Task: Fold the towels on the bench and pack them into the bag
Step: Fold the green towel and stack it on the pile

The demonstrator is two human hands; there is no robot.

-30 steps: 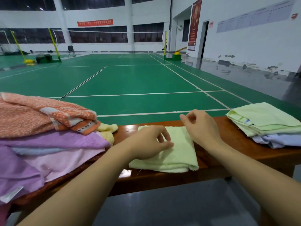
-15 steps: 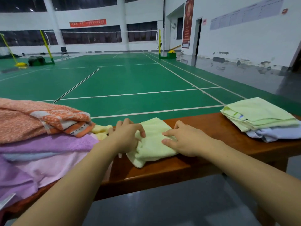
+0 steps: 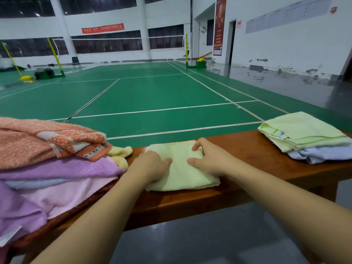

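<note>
Pale green towel (image 3: 182,168) lies folded mid-bench (image 3: 247,149), pressed under left hand (image 3: 152,166) and right hand (image 3: 207,161) (fingers loosely curled on cloth, hands slightly apart). Edges should be squared and flattened before stacking; no bag is seen.

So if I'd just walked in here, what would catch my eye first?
Probably the two hands in the middle: the left hand and right hand both rest on a pale green towel lying folded on the wooden bench. At the left a rumpled heap of orange, purple and pink towels spills over the bench; at the right sits a small folded stack, with a green badminton court beyond.
</note>
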